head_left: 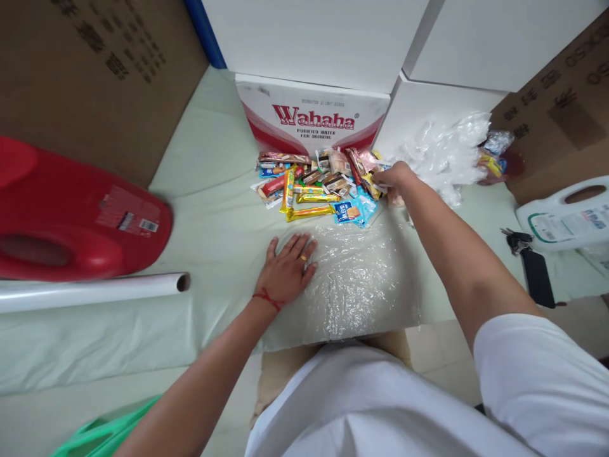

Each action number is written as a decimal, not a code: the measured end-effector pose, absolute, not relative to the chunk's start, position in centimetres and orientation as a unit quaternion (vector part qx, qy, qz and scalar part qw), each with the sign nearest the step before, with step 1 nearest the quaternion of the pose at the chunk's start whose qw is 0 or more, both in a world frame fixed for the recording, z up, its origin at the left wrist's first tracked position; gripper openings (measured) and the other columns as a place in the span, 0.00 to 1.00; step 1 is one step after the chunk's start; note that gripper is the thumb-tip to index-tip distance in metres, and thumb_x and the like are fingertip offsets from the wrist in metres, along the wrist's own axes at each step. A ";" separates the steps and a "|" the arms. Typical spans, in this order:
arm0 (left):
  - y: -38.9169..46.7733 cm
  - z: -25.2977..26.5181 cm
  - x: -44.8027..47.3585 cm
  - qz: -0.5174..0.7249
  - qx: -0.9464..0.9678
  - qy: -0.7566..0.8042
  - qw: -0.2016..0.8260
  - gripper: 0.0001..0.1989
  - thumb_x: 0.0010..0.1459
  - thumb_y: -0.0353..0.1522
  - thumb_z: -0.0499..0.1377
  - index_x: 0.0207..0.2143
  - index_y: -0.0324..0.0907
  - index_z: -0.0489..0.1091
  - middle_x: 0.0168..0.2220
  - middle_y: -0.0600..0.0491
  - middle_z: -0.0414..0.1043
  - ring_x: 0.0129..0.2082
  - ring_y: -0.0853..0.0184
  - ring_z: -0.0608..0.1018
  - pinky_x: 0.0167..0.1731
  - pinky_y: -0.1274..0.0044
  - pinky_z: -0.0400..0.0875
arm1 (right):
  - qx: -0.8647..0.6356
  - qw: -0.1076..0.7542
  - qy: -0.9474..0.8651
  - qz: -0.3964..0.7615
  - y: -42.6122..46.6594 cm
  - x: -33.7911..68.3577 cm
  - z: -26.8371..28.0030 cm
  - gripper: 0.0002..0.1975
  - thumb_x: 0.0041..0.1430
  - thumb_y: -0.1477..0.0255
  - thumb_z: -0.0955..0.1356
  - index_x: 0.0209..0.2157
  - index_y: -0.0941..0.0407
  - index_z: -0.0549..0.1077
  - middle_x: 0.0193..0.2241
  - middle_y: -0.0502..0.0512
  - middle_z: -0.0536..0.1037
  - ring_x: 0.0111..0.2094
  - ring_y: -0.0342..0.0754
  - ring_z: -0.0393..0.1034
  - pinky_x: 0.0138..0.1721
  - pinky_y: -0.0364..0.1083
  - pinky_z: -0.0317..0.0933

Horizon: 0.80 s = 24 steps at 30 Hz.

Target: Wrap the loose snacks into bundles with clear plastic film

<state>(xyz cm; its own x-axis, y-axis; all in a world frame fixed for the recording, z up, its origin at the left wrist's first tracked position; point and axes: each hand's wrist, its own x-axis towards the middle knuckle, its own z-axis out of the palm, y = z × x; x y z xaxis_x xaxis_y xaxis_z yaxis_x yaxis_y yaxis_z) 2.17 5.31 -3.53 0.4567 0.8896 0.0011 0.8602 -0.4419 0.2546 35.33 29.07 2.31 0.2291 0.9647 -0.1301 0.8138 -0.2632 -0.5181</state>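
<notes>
My left hand (pixel 285 270) lies flat with fingers spread, on the left edge of a sheet of crinkled clear plastic film (pixel 359 279). A pile of small wrapped snacks (pixel 311 181) sits beyond it, against a white and red water carton (pixel 314 114). Yellow snack bars (pixel 311 211) and a blue packet (pixel 346 212) lie at the pile's near side. At the pile's right end is my right hand (pixel 397 176), its fingers closed together beside a yellow packet (pixel 371 186). What the fingertips grip is largely hidden.
Clear plastic bags (pixel 442 149) are heaped right of the snacks. A red jug (pixel 95 216) and a white roll (pixel 95 289) lie at left. At right are a white jug (pixel 568 216), keys (pixel 516 241) and a black phone (pixel 537 277). Cardboard boxes (pixel 90 82) flank the table.
</notes>
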 end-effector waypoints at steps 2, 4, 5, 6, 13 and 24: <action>5.3 -3.6 2.2 0.069 0.847 0.516 0.109 0.29 0.74 0.42 0.45 0.73 0.48 0.60 0.76 0.47 0.54 0.76 0.51 0.59 0.73 0.44 0.42 | -0.784 0.176 -0.541 0.247 27.7 35.7 3.4 0.16 0.45 0.71 0.81 0.34 0.61 0.76 0.23 0.54 0.70 0.33 0.56 0.73 0.33 0.50 0.69; 5.3 -3.6 2.2 0.071 0.847 0.515 0.110 0.29 0.74 0.42 0.45 0.73 0.47 0.60 0.76 0.46 0.54 0.75 0.51 0.59 0.73 0.44 0.43 | -0.769 0.204 -0.547 0.261 25.1 36.3 4.9 0.18 0.45 0.71 0.80 0.38 0.62 0.77 0.27 0.54 0.74 0.33 0.53 0.72 0.34 0.49 0.68; 5.4 -3.6 2.2 0.072 0.847 0.515 0.112 0.29 0.74 0.42 0.45 0.73 0.46 0.61 0.76 0.46 0.54 0.75 0.51 0.59 0.73 0.43 0.43 | -0.739 0.225 -0.579 0.262 23.4 36.6 5.7 0.20 0.45 0.70 0.79 0.41 0.61 0.77 0.30 0.54 0.76 0.34 0.51 0.72 0.36 0.48 0.68; 5.4 -3.6 2.2 0.075 0.847 0.514 0.113 0.29 0.74 0.41 0.46 0.72 0.46 0.61 0.76 0.46 0.55 0.75 0.51 0.59 0.73 0.43 0.43 | -0.697 0.241 -0.623 0.259 21.4 36.6 6.5 0.23 0.47 0.70 0.78 0.46 0.60 0.77 0.35 0.54 0.78 0.36 0.51 0.72 0.38 0.48 0.68; 5.3 -3.5 2.3 0.087 0.847 0.513 0.111 0.28 0.74 0.41 0.46 0.72 0.47 0.62 0.76 0.46 0.55 0.75 0.53 0.59 0.73 0.45 0.43 | -0.472 -0.055 -0.849 0.232 7.1 31.6 8.7 0.30 0.57 0.74 0.71 0.62 0.54 0.70 0.56 0.62 0.78 0.48 0.57 0.76 0.47 0.50 0.67; 5.3 -3.8 2.3 0.092 0.846 0.515 0.106 0.28 0.74 0.41 0.47 0.72 0.46 0.62 0.75 0.45 0.56 0.75 0.51 0.60 0.72 0.44 0.44 | -0.527 -0.116 -0.815 0.210 3.4 30.3 3.8 0.30 0.65 0.64 0.73 0.65 0.52 0.67 0.62 0.61 0.71 0.51 0.56 0.77 0.41 0.48 0.66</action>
